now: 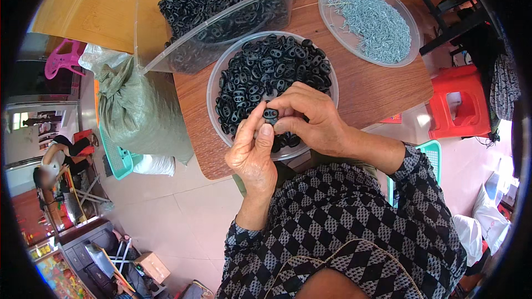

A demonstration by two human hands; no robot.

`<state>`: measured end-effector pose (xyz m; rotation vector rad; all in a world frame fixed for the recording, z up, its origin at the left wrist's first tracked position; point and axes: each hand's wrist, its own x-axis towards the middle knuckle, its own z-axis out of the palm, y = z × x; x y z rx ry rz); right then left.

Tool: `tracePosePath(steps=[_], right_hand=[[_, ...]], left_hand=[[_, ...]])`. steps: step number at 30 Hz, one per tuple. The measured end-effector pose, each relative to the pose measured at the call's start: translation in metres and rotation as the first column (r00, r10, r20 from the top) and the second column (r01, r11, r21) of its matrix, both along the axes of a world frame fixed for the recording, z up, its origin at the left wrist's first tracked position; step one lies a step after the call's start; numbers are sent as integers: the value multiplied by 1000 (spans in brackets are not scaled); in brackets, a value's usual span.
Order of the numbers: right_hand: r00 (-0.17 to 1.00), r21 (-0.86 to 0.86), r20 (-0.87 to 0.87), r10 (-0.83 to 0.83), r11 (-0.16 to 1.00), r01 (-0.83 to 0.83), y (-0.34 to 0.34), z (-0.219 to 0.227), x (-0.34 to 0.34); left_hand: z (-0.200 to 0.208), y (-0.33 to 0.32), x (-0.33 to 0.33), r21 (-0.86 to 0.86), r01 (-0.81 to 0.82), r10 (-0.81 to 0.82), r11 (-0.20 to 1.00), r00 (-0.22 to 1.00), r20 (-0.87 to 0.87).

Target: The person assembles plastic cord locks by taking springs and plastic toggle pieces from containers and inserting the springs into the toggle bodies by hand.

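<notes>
Between both hands I hold one small black two-hole cord lock [270,114] above a round clear tub [211,97]. My left hand [252,158] pinches it between thumb and fingers from the left. From the right, my right hand [313,117] closes its thumb and fingers at the piece's edge; whether anything else sits in those fingertips is hidden. A heap of similar black cord locks [277,58] fills the tub under my hands, partly covered by them.
Behind the tub, a larger clear bin [145,50] holds more black pieces. Small silvery metal parts, probably springs, lie on a round clear tray [410,61] on the wooden table [366,86]. A green sack [147,116] stands left, a red stool [457,105] right. Another person [52,169] sits far left.
</notes>
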<state>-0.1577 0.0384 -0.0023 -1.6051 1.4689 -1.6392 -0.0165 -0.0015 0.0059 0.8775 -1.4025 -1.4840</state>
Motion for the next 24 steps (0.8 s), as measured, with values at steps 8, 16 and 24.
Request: tracePosePath(steps=[8,16,24], right_hand=[[999,-18,18,-37,999,37,2,2,0],[998,-50,-15,-59,997,58,1,2,3],[996,-78,-40,-79,994,76,1,-1,5]], left_hand=[[5,-8,0,-58,73,-70,996,996,54],[4,-9,-1,4,76,-76,997,997,-7],[0,-5,-1,-81,59,-55,995,997,51]])
